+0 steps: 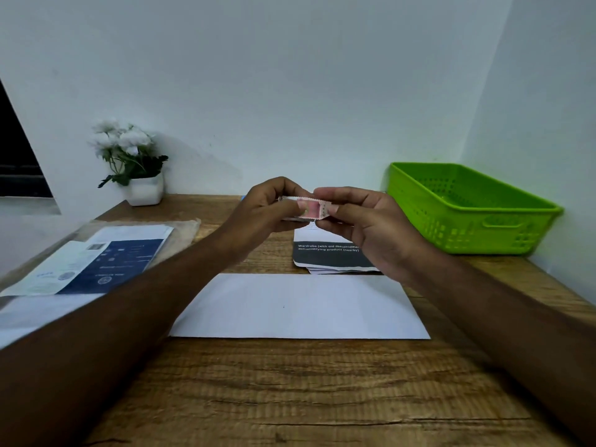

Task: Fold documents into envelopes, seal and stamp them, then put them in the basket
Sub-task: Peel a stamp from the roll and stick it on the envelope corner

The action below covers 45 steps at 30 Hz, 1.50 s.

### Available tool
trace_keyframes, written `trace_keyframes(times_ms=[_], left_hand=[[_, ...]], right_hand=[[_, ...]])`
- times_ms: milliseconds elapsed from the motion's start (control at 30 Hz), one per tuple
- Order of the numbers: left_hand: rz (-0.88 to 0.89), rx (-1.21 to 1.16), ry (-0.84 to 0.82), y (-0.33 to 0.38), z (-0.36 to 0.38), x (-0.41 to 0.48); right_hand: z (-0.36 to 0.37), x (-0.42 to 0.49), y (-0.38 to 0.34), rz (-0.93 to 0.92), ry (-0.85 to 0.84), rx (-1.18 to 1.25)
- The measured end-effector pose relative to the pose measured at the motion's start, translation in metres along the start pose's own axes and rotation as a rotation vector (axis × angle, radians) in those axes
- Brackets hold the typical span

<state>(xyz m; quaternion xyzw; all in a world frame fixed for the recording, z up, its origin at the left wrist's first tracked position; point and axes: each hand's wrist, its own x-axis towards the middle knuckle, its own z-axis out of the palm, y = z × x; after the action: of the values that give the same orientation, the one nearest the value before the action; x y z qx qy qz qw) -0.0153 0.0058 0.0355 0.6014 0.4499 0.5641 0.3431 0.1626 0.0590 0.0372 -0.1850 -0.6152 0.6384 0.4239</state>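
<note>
A wooden counter runs up to a pale wall. Above it, a short strip of pink stamps is held in the air between both hands. The left grip pinches one end with thumb and fingertips, and the right grip pinches the other, the two nearly touching. Below the grips and nearer the person lies a white envelope, flat, plain face up; whether it is sealed cannot be told. Just under the right grip sits a stack of documents, and the green basket stands well off to that grip's right. The likely trouble is the tear: a pull off the perforation would rip through a stamp. A freed stamp is light and could slip from the pinch or cling to a fingertip, then land crooked on the envelope.
</note>
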Motion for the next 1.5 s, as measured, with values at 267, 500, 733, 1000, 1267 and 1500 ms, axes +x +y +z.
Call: trace_keyframes(times_ms=[267, 500, 733, 1000, 1267, 1500], left_hand=[[-0.010, -0.025, 0.005, -0.003, -0.001, 0.002], [-0.041, -0.123, -0.019, -0.004, -0.003, 0.004], [-0.039, -0.155, -0.029, -0.003, -0.001, 0.004], [-0.037, -0.290, -0.073, 0.000, -0.002, 0.003], [-0.004, -0.446, -0.060, 0.002, -0.001, 0.003], [0.017, -0.268, 0.005, -0.001, 0.005, 0.001]], right_hand=[[0.001, -0.001, 0.000, -0.002, 0.013, 0.043], [-0.003, 0.003, 0.002, -0.029, 0.071, 0.060], [-0.002, 0.001, 0.004, -0.079, 0.168, -0.118], [-0.002, 0.001, 0.005, -0.026, 0.196, -0.123], [0.001, -0.001, 0.007, -0.019, 0.122, 0.050], [0.004, 0.000, 0.004, -0.411, 0.316, -0.408]])
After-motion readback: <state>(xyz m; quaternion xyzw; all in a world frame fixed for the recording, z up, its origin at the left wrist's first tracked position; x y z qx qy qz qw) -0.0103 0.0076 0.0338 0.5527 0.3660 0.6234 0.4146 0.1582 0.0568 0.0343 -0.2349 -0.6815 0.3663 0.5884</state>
